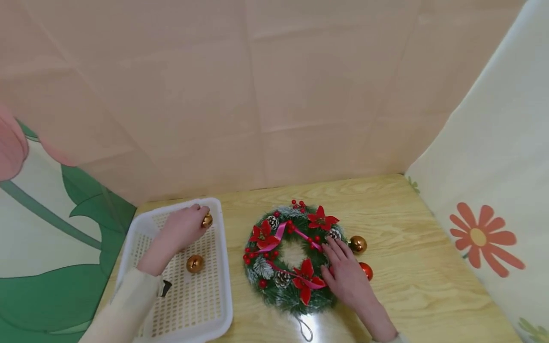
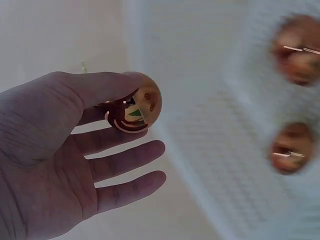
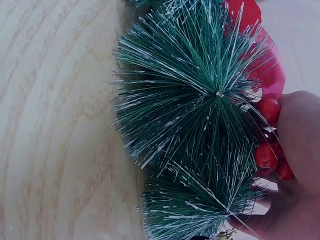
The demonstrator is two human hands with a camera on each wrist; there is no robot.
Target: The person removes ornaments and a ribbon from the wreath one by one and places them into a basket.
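My left hand (image 1: 186, 227) pinches a shiny gold bauble (image 1: 207, 220) between thumb and finger, above the far right part of a white plastic basket (image 1: 226, 290). In the left wrist view, the remaining fingers of the left hand (image 2: 65, 150) are extended beside the bauble (image 2: 150, 102). A Christmas wreath (image 1: 261, 269) with red poinsettias, pinecones, berries and pink ribbon lies flat on the table. On its right side rests my right hand (image 1: 349, 278), fingers fairly straight. Red berries (image 3: 267, 155) touch or nearly touch the right hand (image 3: 305, 145) in the right wrist view.
Another gold bauble (image 1: 195, 264) lies in the basket; the left wrist view shows two blurred baubles there. Next to the wreath's right edge are a gold bauble (image 1: 358, 244) and a red bauble (image 1: 366, 270). A cord loop (image 1: 305, 329) extends from the wreath's near edge.
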